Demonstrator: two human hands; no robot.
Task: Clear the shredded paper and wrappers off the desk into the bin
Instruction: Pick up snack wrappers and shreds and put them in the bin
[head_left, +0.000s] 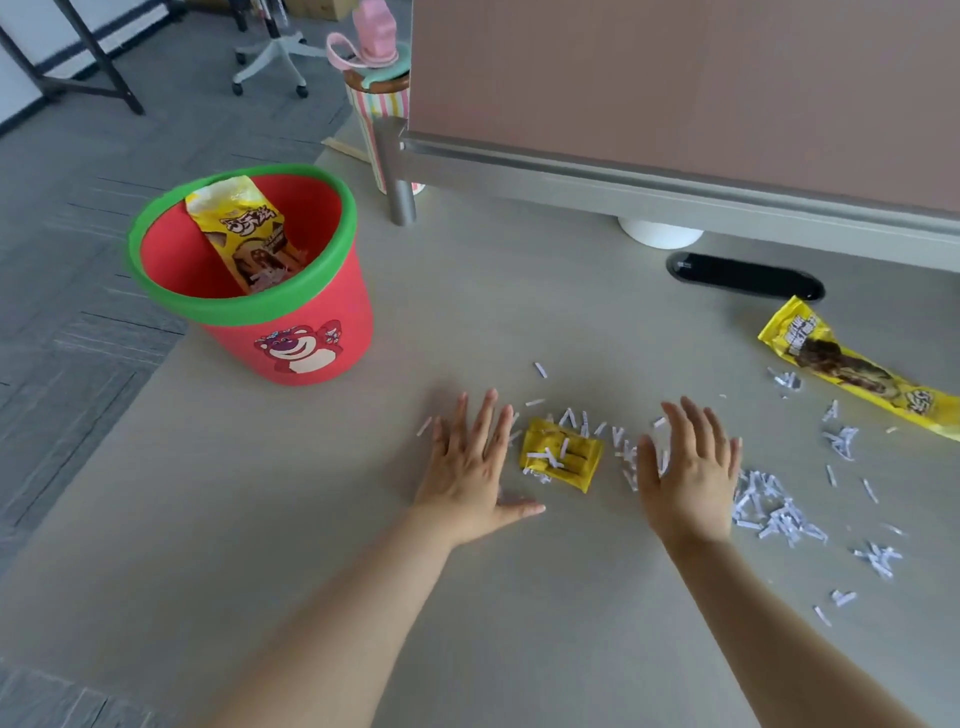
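Observation:
A small yellow wrapper (562, 454) lies on the desk with white paper shreds on and around it. My left hand (470, 467) rests flat and open just left of it. My right hand (691, 475) lies flat and open to its right, partly over shreds. More shredded paper (774, 512) is scattered to the right of that hand. A long yellow wrapper (852, 369) lies at the far right. The red bin with a green rim (291, 332) stands at the desk's left edge, with a yellow wrapper (249, 236) inside it.
A pink partition on a grey rail (649, 176) closes off the back of the desk. A striped cup with a pink lid (376, 93) stands at its left end. A black oval cable slot (745, 275) sits behind the shreds. Grey floor lies left of the desk.

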